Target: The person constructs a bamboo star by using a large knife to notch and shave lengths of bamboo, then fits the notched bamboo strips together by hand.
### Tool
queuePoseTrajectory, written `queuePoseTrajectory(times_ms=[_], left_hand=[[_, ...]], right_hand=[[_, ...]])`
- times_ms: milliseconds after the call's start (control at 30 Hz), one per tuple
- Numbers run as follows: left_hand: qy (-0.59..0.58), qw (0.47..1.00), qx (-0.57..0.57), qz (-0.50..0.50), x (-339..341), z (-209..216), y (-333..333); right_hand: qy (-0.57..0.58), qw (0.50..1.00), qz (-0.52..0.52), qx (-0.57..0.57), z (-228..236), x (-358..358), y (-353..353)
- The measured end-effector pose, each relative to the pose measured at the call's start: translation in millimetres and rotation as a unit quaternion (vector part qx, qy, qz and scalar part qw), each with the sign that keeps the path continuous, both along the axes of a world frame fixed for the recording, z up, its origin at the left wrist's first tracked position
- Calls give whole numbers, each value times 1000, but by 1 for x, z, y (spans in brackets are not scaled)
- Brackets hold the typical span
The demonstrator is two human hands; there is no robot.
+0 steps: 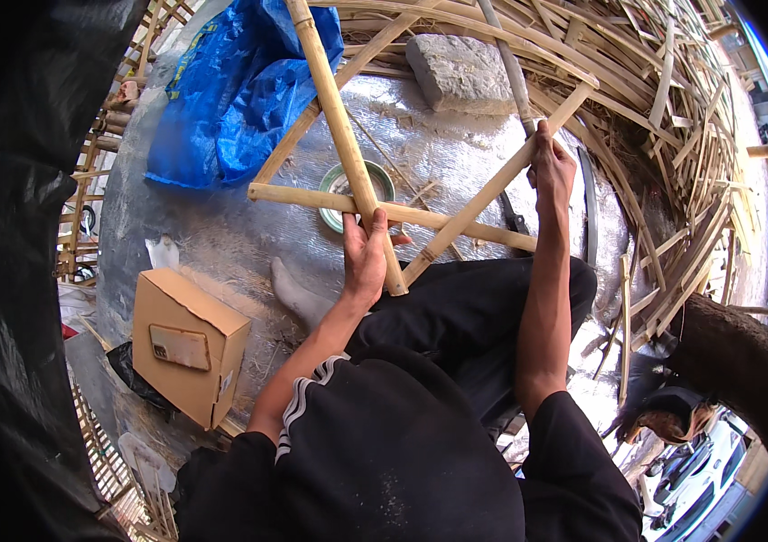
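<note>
Several bamboo poles cross one another above my lap in a frame-like shape. My left hand (366, 257) is closed round the crossing where a long bamboo pole (339, 108) passes over a bamboo crosspiece (293, 195). My right hand (553, 172) grips the upper part of a slanting bamboo pole (483, 194), whose lower end comes down near the long pole's foot. A greyish rod (508, 59) runs from the top to my right fingers; whether I hold it as well I cannot tell. Behind the crosspiece sits a green-rimmed round container (386, 181), partly hidden.
A blue plastic sack (221, 117) lies at the far left and a rough stone block (460, 74) at the back. Split bamboo strips (700, 117) pile up on the right. A cardboard box (190, 339) with a phone (180, 348) on it stands to my left. A log (731, 348) juts in at right.
</note>
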State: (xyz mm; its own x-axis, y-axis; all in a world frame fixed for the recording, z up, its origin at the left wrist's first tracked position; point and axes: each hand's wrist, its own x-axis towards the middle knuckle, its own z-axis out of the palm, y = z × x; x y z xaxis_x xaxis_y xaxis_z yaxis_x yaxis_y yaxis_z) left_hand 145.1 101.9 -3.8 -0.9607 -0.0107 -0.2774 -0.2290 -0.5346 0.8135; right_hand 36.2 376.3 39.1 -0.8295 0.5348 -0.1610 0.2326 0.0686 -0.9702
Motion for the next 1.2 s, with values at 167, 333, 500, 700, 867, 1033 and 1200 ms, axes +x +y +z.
queuePoseTrajectory(times_ms=[167,333,500,700,867,1033,1200], left_hand=[[-3,1000,-1,-1,7,7,-2],[9,999,-32,25,9,7,6],[-19,998,-34,53,20,9,15],[-6,997,-48,62,27,10,18],[23,999,-21,10,21,10,10],[65,996,-7,-62,16,12,1],[40,997,-14,-59,18,7,-1]], right_hand=[[-88,996,-2,7,38,11,-8],[-83,996,1,-35,31,21,1],[-86,996,6,-39,28,21,0],[-116,993,-4,-2,18,18,-1],[-117,993,-24,1,17,16,-2],[-116,992,-37,22,18,14,1],[-132,990,-35,26,11,9,-4]])
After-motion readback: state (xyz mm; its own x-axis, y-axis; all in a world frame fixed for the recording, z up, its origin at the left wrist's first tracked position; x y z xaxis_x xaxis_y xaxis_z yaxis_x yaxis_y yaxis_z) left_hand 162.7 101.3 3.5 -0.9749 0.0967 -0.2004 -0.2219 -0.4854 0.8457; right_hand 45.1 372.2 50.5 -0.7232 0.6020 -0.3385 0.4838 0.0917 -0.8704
